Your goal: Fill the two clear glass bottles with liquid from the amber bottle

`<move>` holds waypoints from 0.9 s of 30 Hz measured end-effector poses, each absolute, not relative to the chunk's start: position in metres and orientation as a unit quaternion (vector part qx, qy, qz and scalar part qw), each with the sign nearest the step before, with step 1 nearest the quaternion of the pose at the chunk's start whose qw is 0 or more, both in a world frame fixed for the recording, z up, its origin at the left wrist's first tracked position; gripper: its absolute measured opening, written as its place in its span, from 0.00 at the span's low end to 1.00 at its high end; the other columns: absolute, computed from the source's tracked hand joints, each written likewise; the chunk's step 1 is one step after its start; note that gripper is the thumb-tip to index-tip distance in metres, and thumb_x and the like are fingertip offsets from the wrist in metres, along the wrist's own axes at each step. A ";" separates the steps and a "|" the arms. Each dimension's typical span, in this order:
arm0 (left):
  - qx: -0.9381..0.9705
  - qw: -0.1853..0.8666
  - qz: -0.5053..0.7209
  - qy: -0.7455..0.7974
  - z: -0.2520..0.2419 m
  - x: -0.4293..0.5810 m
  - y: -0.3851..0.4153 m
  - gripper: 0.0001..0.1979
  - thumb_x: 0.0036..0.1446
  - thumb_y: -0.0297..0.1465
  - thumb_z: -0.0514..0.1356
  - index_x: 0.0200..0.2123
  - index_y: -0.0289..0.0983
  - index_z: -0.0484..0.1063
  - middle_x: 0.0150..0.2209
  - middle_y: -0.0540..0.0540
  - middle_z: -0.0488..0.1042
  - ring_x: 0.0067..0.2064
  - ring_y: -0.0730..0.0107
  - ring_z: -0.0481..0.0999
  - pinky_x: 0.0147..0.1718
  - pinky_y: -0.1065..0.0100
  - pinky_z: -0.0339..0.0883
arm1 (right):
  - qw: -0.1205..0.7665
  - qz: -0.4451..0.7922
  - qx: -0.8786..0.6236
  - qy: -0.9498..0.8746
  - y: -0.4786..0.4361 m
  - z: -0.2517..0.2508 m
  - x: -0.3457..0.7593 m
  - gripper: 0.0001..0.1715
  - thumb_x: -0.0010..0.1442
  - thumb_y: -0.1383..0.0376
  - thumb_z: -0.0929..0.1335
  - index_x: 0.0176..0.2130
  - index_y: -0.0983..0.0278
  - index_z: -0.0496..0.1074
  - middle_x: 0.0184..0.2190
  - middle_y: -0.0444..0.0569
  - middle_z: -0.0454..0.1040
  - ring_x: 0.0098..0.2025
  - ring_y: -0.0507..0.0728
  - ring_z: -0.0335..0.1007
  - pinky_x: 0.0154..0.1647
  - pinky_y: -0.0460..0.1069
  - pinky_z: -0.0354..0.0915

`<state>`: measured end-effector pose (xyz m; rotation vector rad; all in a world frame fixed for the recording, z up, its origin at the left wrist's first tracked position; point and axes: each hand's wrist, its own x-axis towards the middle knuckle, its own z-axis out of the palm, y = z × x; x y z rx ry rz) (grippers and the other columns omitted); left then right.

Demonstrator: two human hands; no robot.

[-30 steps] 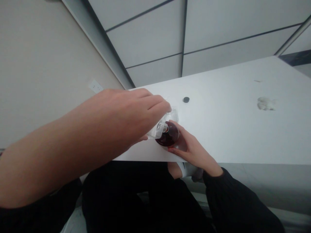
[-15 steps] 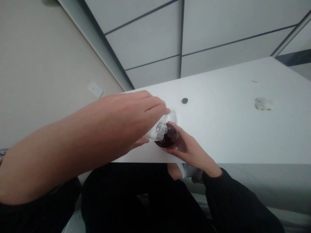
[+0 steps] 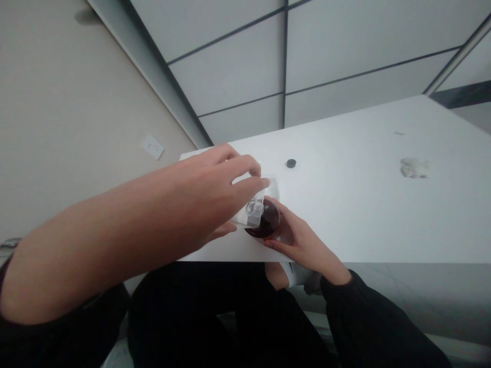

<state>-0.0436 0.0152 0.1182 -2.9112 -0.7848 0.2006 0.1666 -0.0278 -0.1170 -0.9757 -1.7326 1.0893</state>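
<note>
My left hand (image 3: 226, 189) reaches over the near edge of the white table (image 3: 364, 194) and grips a clear plastic bottle (image 3: 256, 208), tipped with its mouth over a glass. The glass (image 3: 268, 221) holds dark red liquid and stands close to the table's front edge. My right hand (image 3: 299, 237) wraps around the glass from the right, fingers curled on its side. My bare left forearm fills the lower left of the view and hides most of the bottle.
A small black round cap (image 3: 290, 163) lies on the table behind the glass. A grey smudge (image 3: 413, 167) marks the tabletop at the right. A wall socket (image 3: 152, 147) sits on the beige wall at left. My dark-clothed legs are below the table edge.
The view has shifted slightly upward. My left hand's fingers have lifted a little on the bottle; the glass and my right hand stay where they were.
</note>
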 end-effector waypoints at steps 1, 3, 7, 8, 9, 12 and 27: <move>-0.962 0.063 0.073 -0.255 0.118 -0.044 0.016 0.20 0.69 0.40 0.60 0.62 0.48 0.72 0.61 0.46 0.77 0.62 0.50 0.76 0.64 0.52 0.69 | 0.424 0.435 -0.390 -0.692 -0.028 -0.117 0.167 0.50 0.64 0.53 0.77 0.75 0.51 0.56 0.74 0.54 0.64 0.75 0.69 0.61 0.76 0.70 0.58; -0.962 0.066 0.085 -0.250 0.117 -0.043 0.016 0.19 0.69 0.38 0.58 0.61 0.48 0.72 0.61 0.45 0.76 0.61 0.50 0.76 0.64 0.51 0.69 | 0.424 0.436 -0.388 -0.692 -0.028 -0.117 0.167 0.50 0.64 0.53 0.77 0.75 0.51 0.56 0.75 0.54 0.63 0.76 0.69 0.60 0.76 0.70 0.57; -0.962 0.065 0.086 -0.250 0.117 -0.040 0.018 0.17 0.68 0.36 0.58 0.59 0.47 0.74 0.60 0.45 0.77 0.59 0.51 0.78 0.59 0.54 0.72 | 0.426 0.434 -0.382 -0.695 -0.029 -0.118 0.167 0.50 0.64 0.53 0.76 0.76 0.51 0.55 0.75 0.53 0.62 0.76 0.68 0.60 0.76 0.70 0.56; -0.963 0.062 0.086 -0.248 0.118 -0.039 0.018 0.17 0.68 0.36 0.58 0.58 0.47 0.74 0.60 0.45 0.77 0.58 0.51 0.78 0.58 0.55 0.73 | 0.427 0.433 -0.383 -0.695 -0.029 -0.119 0.167 0.50 0.64 0.53 0.76 0.76 0.51 0.55 0.75 0.53 0.62 0.76 0.68 0.60 0.76 0.70 0.56; -0.963 0.059 0.085 -0.248 0.118 -0.039 0.018 0.17 0.68 0.36 0.57 0.58 0.48 0.74 0.59 0.46 0.77 0.57 0.51 0.79 0.57 0.55 0.73 | 0.427 0.432 -0.385 -0.695 -0.029 -0.119 0.168 0.50 0.64 0.53 0.76 0.76 0.51 0.55 0.75 0.53 0.63 0.76 0.69 0.60 0.76 0.71 0.56; -0.960 0.060 0.077 -0.261 0.118 -0.042 0.018 0.20 0.68 0.36 0.57 0.61 0.49 0.72 0.62 0.46 0.75 0.51 0.55 0.82 0.50 0.58 0.75 | 0.426 0.433 -0.389 -0.693 -0.029 -0.119 0.168 0.51 0.63 0.54 0.77 0.76 0.51 0.55 0.75 0.54 0.63 0.75 0.70 0.61 0.76 0.71 0.57; -0.966 0.035 0.065 -0.249 0.124 -0.036 0.022 0.13 0.70 0.41 0.57 0.53 0.48 0.76 0.57 0.47 0.79 0.51 0.55 0.82 0.42 0.60 0.76 | 0.424 0.426 -0.389 -0.698 -0.028 -0.121 0.168 0.51 0.63 0.52 0.77 0.76 0.51 0.56 0.74 0.54 0.64 0.74 0.70 0.62 0.74 0.71 0.60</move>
